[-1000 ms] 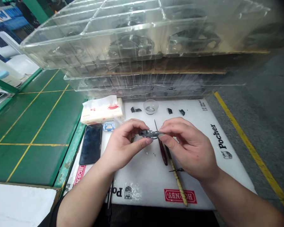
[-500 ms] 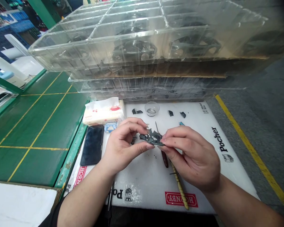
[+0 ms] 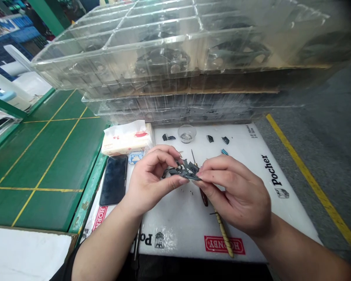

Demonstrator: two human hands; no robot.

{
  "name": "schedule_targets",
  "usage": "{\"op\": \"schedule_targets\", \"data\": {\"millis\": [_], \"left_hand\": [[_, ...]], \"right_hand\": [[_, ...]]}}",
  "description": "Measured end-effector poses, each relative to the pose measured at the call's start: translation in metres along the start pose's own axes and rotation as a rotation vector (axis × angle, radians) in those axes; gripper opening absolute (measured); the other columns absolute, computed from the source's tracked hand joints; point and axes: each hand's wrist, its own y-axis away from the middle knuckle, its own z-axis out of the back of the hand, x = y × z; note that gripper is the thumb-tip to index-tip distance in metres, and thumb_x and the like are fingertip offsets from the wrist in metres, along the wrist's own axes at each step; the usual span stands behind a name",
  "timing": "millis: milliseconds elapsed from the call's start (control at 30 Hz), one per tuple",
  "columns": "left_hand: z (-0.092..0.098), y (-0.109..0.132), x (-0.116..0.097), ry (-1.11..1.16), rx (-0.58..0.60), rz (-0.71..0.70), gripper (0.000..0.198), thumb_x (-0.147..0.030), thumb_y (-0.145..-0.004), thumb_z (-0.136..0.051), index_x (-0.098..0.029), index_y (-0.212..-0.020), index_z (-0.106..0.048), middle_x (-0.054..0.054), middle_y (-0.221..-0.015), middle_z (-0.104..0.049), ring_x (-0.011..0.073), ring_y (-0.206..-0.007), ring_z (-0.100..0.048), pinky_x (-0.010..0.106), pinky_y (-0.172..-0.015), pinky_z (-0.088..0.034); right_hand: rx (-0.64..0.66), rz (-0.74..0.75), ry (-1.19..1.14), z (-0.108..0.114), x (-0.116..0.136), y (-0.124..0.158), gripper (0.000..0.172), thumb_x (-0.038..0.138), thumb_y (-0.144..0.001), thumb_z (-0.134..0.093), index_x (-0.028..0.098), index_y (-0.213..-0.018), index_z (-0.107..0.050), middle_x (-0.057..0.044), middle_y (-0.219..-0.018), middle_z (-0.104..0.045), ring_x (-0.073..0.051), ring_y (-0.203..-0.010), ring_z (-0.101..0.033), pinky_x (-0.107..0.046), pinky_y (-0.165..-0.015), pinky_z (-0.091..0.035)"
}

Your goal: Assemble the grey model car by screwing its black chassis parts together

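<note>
A dark grey openwork plastic model part [image 3: 190,168] is held between my two hands above the white printed sheet [image 3: 187,230]. My left hand [image 3: 153,181] pinches its left side between thumb and fingers. At its right end, the thumb and fingertips of my right hand [image 3: 236,191] are closed on it, covering that edge. Beneath lies a screwdriver [image 3: 204,197] with a dark red handle, partly hidden by the part and my right hand. A tool with a yellow wrapped handle [image 3: 224,234] lies below my right hand. Tiny dark specks, perhaps screws, dot the sheet.
Stacked clear plastic trays [image 3: 169,58] with dark car bodies rise behind the sheet. Before them stand a small clear cup [image 3: 187,134] and several dark pieces [image 3: 210,138]. A tissue pack [image 3: 127,138] and a phone [image 3: 114,181] lie left, beside a green table [image 3: 46,156].
The held part has tilted slightly between my fingers. Both hands keep their grip in nearly the same place, and the view has shifted a little.
</note>
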Motion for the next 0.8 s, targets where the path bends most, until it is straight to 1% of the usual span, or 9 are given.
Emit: {"op": "schedule_targets", "data": {"millis": [133, 200, 233, 333, 433, 500, 567, 700, 800], "left_hand": [[0.001, 0.0, 0.0, 0.03, 0.028, 0.032, 0.033, -0.013, -0.086, -0.109, -0.021, -0.1, -0.081, 0.006, -0.126, -0.075, 0.0192, -0.11, -0.08, 0.037, -0.111, -0.068], [0.001, 0.0, 0.001, 0.074, 0.056, 0.097, 0.037, -0.014, -0.084, -0.111, -0.021, -0.103, -0.08, 0.006, -0.128, -0.078, 0.0186, -0.11, -0.081, 0.033, -0.105, -0.068], [0.001, 0.0, 0.001, 0.107, 0.075, 0.154, 0.041, -0.016, -0.083, -0.112, -0.022, -0.108, -0.08, 0.007, -0.129, -0.08, 0.0187, -0.11, -0.081, 0.031, -0.103, -0.069], [-0.001, 0.001, 0.001, 0.243, 0.123, 0.404, 0.059, -0.031, -0.086, -0.114, -0.024, -0.132, -0.077, 0.009, -0.127, -0.085, 0.0195, -0.106, -0.084, 0.03, -0.095, -0.069], [-0.003, 0.001, -0.002, 0.365, 0.137, 0.589, 0.058, -0.048, -0.098, -0.105, -0.022, -0.138, -0.072, 0.008, -0.112, -0.086, 0.0219, -0.097, -0.087, 0.034, -0.09, -0.069], [-0.003, 0.001, -0.004, 0.389, 0.133, 0.624, 0.056, -0.051, -0.099, -0.103, -0.023, -0.135, -0.07, 0.006, -0.104, -0.086, 0.0228, -0.092, -0.087, 0.036, -0.09, -0.069], [-0.003, 0.0, -0.004, 0.381, 0.13, 0.639, 0.056, -0.049, -0.097, -0.105, -0.023, -0.132, -0.069, 0.005, -0.102, -0.086, 0.0222, -0.087, -0.087, 0.034, -0.086, -0.068], [-0.001, -0.002, -0.003, 0.381, 0.132, 0.678, 0.051, -0.042, -0.098, -0.105, -0.023, -0.126, -0.067, 0.004, -0.096, -0.087, 0.022, -0.081, -0.088, 0.03, -0.077, -0.065], [0.0, -0.004, -0.003, 0.427, 0.13, 0.688, 0.045, -0.036, -0.098, -0.104, -0.022, -0.122, -0.068, 0.003, -0.092, -0.088, 0.0203, -0.076, -0.088, 0.029, -0.076, -0.067]], "right_hand": [[-0.01, -0.016, 0.009, -0.001, 0.001, 0.0, 0.023, 0.012, -0.107, -0.087, 0.031, -0.119, -0.085, -0.007, -0.108, -0.086, -0.025, -0.093, -0.085, -0.042, -0.08, -0.072], [-0.028, -0.061, 0.01, -0.002, 0.001, -0.001, 0.017, 0.016, -0.108, -0.087, 0.032, -0.114, -0.085, -0.006, -0.106, -0.086, -0.026, -0.09, -0.083, -0.043, -0.079, -0.071], [-0.049, -0.106, 0.01, -0.002, 0.001, -0.001, 0.013, 0.019, -0.109, -0.086, 0.032, -0.111, -0.084, -0.006, -0.104, -0.086, -0.026, -0.089, -0.082, -0.044, -0.078, -0.07], [-0.153, -0.314, -0.029, -0.003, -0.002, -0.003, 0.01, 0.026, -0.111, -0.082, 0.03, -0.101, -0.082, -0.006, -0.099, -0.083, -0.026, -0.088, -0.079, -0.042, -0.078, -0.068], [-0.2, -0.587, -0.177, -0.004, -0.011, -0.005, 0.017, 0.035, -0.112, -0.082, 0.027, -0.097, -0.081, -0.003, -0.087, -0.08, -0.021, -0.078, -0.074, -0.036, -0.071, -0.064], [-0.182, -0.72, -0.282, -0.005, -0.016, -0.007, 0.022, 0.041, -0.11, -0.085, 0.026, -0.095, -0.081, -0.001, -0.081, -0.077, -0.019, -0.072, -0.07, -0.033, -0.067, -0.061], [-0.16, -0.779, -0.337, -0.006, -0.019, -0.007, 0.025, 0.045, -0.107, -0.088, 0.025, -0.095, -0.081, 0.0, -0.079, -0.075, -0.018, -0.071, -0.067, -0.032, -0.066, -0.06], [-0.137, -0.818, -0.375, -0.008, -0.019, -0.008, 0.026, 0.046, -0.103, -0.093, 0.024, -0.096, -0.083, 0.0, -0.08, -0.075, -0.017, -0.071, -0.065, -0.032, -0.068, -0.059], [-0.138, -0.827, -0.404, -0.009, -0.019, -0.008, 0.027, 0.048, -0.103, -0.093, 0.024, -0.097, -0.083, 0.001, -0.078, -0.072, -0.017, -0.07, -0.063, -0.032, -0.067, -0.058]]}}
